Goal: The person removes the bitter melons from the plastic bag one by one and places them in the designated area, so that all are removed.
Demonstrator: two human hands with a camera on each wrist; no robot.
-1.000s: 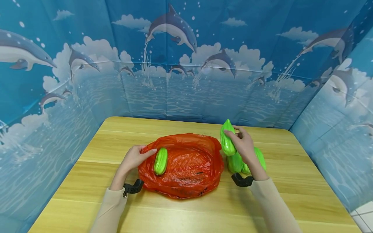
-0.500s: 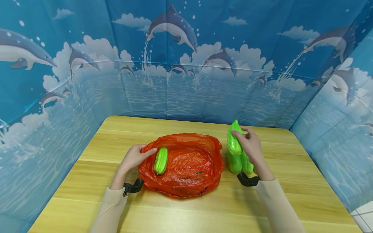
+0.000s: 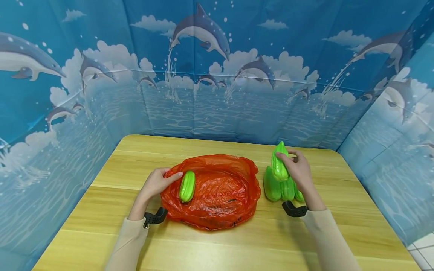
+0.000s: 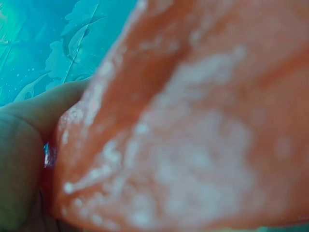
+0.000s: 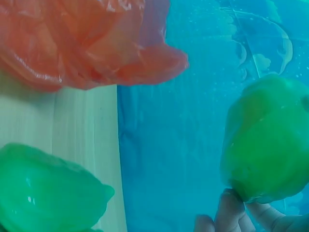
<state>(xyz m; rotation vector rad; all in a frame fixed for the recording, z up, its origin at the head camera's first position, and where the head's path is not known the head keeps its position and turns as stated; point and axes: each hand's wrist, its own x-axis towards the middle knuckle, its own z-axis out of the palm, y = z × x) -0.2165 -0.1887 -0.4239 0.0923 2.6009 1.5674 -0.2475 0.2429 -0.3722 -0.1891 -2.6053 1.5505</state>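
A red plastic bag (image 3: pixel 220 194) lies spread open on the wooden table, with one green ridged gourd (image 3: pixel 187 187) resting inside at its left. My left hand (image 3: pixel 156 185) pinches the bag's left rim, thumb on the inner side; in the left wrist view the red film fills most of the picture. My right hand (image 3: pixel 299 168) grips a glossy bright green ridged gourd (image 3: pixel 279 167), its pointed tip up, raised over the table. Below it several similar gourds (image 3: pixel 271 186) lie side by side, partly covered by the held one and my wrist. The right wrist view shows the held gourd (image 5: pixel 265 140) at my fingertips.
The light wooden table (image 3: pixel 217 250) ends at a blue curtain (image 3: pixel 210 109) printed with dolphins, which hangs behind it and along both sides. A black camera mount sits on each wrist. White floor tiles (image 3: pixel 424 248) show at the lower right.
My right hand has moved rightward with the gourd, away from the bag, and more of the gourds beneath has come into view. My left hand and the bag stay where they were.
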